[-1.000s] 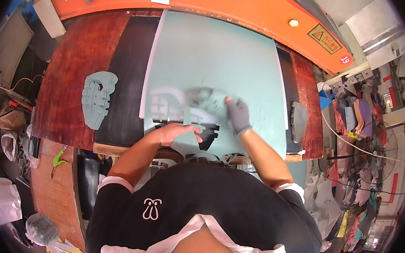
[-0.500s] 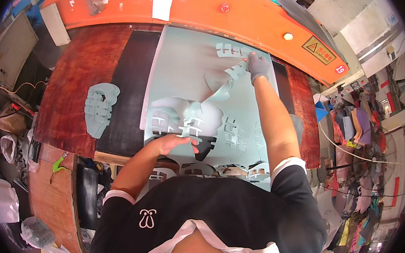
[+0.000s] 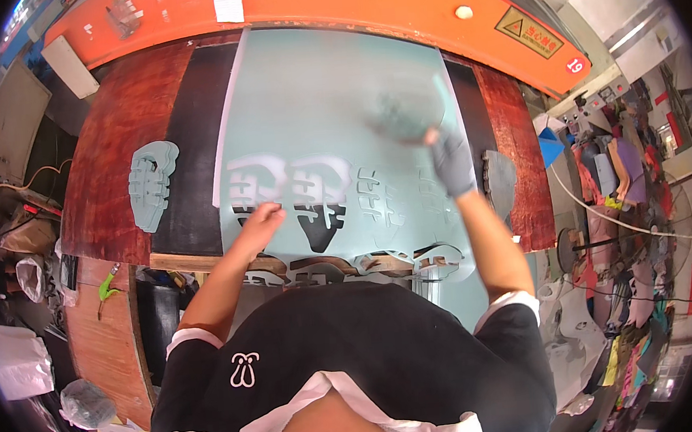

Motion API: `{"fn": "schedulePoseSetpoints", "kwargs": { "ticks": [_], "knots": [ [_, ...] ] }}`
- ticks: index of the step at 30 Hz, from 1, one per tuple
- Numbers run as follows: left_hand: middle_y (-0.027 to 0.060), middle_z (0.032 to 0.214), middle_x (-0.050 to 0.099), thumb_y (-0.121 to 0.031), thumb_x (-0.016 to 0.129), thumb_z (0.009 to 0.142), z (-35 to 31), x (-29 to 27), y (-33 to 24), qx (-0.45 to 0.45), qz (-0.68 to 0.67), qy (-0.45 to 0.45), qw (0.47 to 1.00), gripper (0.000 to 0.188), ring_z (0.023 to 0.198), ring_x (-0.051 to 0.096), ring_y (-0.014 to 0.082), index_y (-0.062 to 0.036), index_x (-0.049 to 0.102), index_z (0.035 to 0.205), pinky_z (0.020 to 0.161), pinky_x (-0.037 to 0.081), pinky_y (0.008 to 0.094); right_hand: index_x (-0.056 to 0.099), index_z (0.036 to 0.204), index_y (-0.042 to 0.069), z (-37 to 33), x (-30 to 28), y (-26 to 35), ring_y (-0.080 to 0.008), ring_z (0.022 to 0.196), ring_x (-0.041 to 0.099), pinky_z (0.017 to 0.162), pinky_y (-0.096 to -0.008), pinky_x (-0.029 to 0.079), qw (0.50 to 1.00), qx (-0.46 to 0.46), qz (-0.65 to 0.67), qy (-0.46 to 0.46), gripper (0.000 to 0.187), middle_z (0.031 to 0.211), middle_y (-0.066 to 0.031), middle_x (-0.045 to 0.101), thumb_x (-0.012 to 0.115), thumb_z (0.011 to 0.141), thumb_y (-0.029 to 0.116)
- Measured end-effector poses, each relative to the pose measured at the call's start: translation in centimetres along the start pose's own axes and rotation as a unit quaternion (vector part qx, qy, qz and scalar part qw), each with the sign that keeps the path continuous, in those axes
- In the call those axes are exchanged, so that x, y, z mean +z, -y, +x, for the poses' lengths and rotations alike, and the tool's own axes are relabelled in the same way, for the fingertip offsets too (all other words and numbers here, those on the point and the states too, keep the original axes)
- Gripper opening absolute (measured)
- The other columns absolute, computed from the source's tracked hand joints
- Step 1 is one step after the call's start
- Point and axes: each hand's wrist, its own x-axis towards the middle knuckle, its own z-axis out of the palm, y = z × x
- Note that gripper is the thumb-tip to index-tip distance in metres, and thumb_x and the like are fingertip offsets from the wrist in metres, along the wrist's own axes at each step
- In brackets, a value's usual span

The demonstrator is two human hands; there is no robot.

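A pale green sheet (image 3: 311, 81) lies over the bench, with foot-shaped slotted cutouts along its near side. My right hand (image 3: 451, 163), in a grey glove, grips a pale green slotted cut-out piece (image 3: 407, 120) above the sheet's right part; motion blurs it, so I cannot tell whether it is one or several. Over the near left of the sheet hovers my bare left hand (image 3: 256, 229), fingers drawn together beside two openings, with nothing visible in them. Further right, slotted outlines (image 3: 379, 201) mark the sheet. Left of it lies a stack of similar pieces (image 3: 151, 187).
An orange machine beam (image 3: 395, 9) spans the far side. Reddish-brown boards (image 3: 114, 165) flank the black strip and sheet. A grey-green shape (image 3: 500, 181) lies at the right. Cut sheet remnants (image 3: 310, 276) hang at the near edge. A green-handled tool (image 3: 108, 287) is at the left.
My right hand has come nearer, swinging the pale green cut-out material off the far right. My left hand has left the slotted piece and moved left. The strips over the sheet's middle are gone.
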Motion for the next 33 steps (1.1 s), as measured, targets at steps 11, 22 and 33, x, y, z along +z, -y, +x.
{"fn": "schedulePoseSetpoints", "kwargs": {
  "ticks": [11, 22, 33],
  "knots": [
    [0.0095, 0.119, 0.057, -0.028, 0.062, 0.087, 4.5, 9.0, -2.5, -0.266, -0.171, 0.208, 0.926, 0.047, 0.104, 0.057, 0.0218, -0.0059, 0.049, 0.126, 0.09, 0.046, 0.0363, 0.061, 0.1, 0.009, -12.4, 0.7, 1.7, -0.0295, 0.082, 0.063, 0.072, -0.0359, 0.051, 0.987, 0.092, 0.093, 0.09, 0.019, 0.093, -0.0112, 0.066, 0.061, 0.089, 0.024],
    [0.0207, 0.129, 0.051, -0.029, 0.053, 0.09, 7.5, 11.4, -0.7, -0.249, -0.406, 0.412, 0.777, 0.038, 0.117, 0.053, 0.0352, -0.0025, 0.051, 0.118, 0.097, 0.043, 0.0491, 0.057, 0.106, 0.0, -12.6, -1.0, 5.0, -0.0369, 0.084, 0.059, 0.074, -0.0388, 0.049, 0.978, -0.085, 0.085, 0.17, 0.028, 0.096, -0.0182, 0.06, 0.062, 0.082, 0.015],
    [0.019, 0.126, 0.054, -0.034, 0.047, 0.097, 7.5, 10.9, 0.7, -0.253, -0.377, 0.4, 0.796, 0.034, 0.112, 0.056, 0.0324, -0.0054, 0.054, 0.114, 0.095, 0.045, 0.048, 0.059, 0.085, 0.002, -4.3, -0.6, -3.6, -0.0138, 0.06, 0.05, 0.056, -0.0295, 0.04, 0.887, 0.433, 0.16, -0.001, 0.032, 0.066, -0.0066, 0.057, 0.057, 0.09, 0.034]
  ]
}}
